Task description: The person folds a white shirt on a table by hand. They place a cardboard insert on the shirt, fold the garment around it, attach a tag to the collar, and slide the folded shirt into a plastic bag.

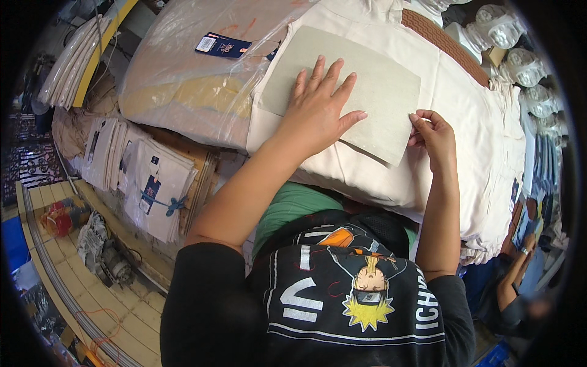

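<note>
A flat grey cardboard sheet point(379, 79) lies on pale cream cloth point(452, 92) spread over the table. My left hand point(318, 113) rests on the sheet with its fingers spread. At the sheet's right edge, my right hand point(433, 136) has its fingers pinched together; they touch the edge by the corner, though what lies between the fingertips, cardboard or cloth, is hard to make out. Left of the sheet, a dark blue hang tag point(223, 46) lies on clear plastic film point(165, 73), its cord reaching toward the cardboard.
Below the table on the left stand stacks of folded, tagged garments point(160, 183). A brown textured mat point(443, 40) lies along the far side. Plastic-wrapped bundles point(526, 67) line the right. Another person's arm point(516, 275) shows at the lower right, near blue folded clothes point(547, 165).
</note>
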Available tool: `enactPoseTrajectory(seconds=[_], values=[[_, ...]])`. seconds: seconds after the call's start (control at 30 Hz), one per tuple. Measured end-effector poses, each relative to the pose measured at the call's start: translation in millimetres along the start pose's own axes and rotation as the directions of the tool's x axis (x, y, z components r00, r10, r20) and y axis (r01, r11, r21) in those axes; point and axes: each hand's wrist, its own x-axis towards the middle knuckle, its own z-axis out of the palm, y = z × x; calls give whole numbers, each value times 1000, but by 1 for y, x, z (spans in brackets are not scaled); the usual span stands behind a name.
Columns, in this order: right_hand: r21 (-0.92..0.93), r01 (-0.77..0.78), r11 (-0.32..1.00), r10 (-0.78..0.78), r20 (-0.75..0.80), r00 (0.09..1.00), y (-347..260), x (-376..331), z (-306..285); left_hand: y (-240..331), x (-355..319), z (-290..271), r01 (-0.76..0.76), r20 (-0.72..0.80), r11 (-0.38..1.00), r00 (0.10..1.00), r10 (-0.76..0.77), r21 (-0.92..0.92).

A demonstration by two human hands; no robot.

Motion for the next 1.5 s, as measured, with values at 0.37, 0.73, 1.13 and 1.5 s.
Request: enactPoseTrajectory(seconds=[0.37, 0.73, 1.13, 1.5], values=[[-86, -6, 996, -1, -77, 997, -1, 3, 4, -11, 13, 26, 77, 97, 995, 992, -84, 69], [-108, 15, 994, -20, -46, 999, 2, 6, 7, -15, 14, 31, 92, 88, 993, 991, -98, 68], [-90, 18, 996, -21, -33, 999, 2, 6, 6, -15, 16, 30, 120, 120, 979, 983, -141, 168], [-83, -1, 997, -1, -28, 1000, 2, 6, 6, -20, 16, 31, 113, 102, 985, 987, -127, 132]])
